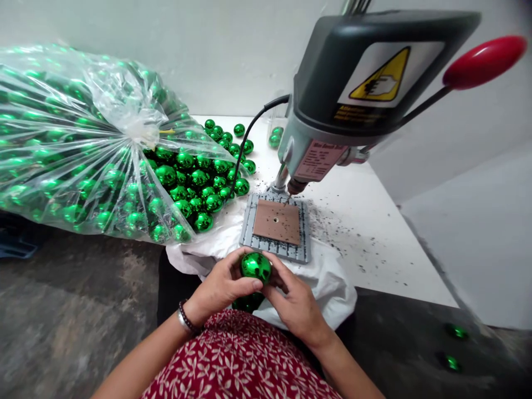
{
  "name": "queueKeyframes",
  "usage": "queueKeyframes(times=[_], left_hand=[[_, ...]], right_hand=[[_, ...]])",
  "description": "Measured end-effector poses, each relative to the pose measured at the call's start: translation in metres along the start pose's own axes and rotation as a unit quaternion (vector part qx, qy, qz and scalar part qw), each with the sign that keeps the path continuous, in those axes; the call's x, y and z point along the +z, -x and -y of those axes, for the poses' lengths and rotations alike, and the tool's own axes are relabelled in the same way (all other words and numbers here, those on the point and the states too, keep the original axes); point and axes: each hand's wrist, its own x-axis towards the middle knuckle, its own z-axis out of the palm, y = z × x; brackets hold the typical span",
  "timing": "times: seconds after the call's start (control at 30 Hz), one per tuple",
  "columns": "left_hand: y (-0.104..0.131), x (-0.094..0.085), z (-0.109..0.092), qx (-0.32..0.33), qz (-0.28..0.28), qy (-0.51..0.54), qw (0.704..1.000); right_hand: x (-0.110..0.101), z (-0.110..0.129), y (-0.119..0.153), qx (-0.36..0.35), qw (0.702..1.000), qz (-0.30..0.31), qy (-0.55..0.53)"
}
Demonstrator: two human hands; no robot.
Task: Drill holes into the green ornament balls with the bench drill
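Both of my hands hold one shiny green ball (255,267) just in front of the drill's base plate (305,252). My left hand (224,281) wraps the ball's left side, its thumb across the lower front. On the right side, the fingers of my right hand (291,296) close around it. Beyond the ball, a brown square board (266,220) with a small hole lies on the base plate. The bench drill (320,149) stands over the board, its bit above the board's back edge. More dark green balls (248,302) show below my hands.
At the left lies a tied clear plastic bag (141,133) full of green balls. Loose green balls (239,130) sit beside it on the white table (374,238). Dark shavings surround the base. A red-knobbed lever (484,62) sticks out right. Two balls (453,363) lie on the floor.
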Motion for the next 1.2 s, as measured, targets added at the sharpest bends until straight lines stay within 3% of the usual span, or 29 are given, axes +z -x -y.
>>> queueKeyframes(times=[0.2,0.33,0.43,0.6,0.97,1.2], left_hand=[[-0.016,-0.004,-0.006,0.048,-0.03,-0.103,0.993],[-0.055,-0.007,-0.025,0.085,-0.086,-0.13,0.984],[-0.089,-0.003,-0.035,0.076,-0.095,-0.136,0.983],[-0.127,0.006,-0.03,0.026,-0.09,-0.189,0.977],[-0.137,0.017,-0.026,0.042,-0.136,-0.36,0.922],[-0.137,0.021,-0.025,0.06,-0.128,-0.431,0.891]], right_hand=[[-0.003,0.001,-0.005,0.055,0.997,-0.017,-0.051],[-0.015,-0.001,-0.008,0.06,0.995,-0.075,-0.018],[-0.027,-0.003,-0.007,0.061,0.994,-0.089,-0.004],[-0.037,-0.006,-0.001,0.065,0.993,-0.101,-0.003],[-0.041,-0.014,0.01,0.07,0.994,-0.086,-0.008],[-0.043,-0.018,0.012,0.067,0.994,-0.082,-0.007]])
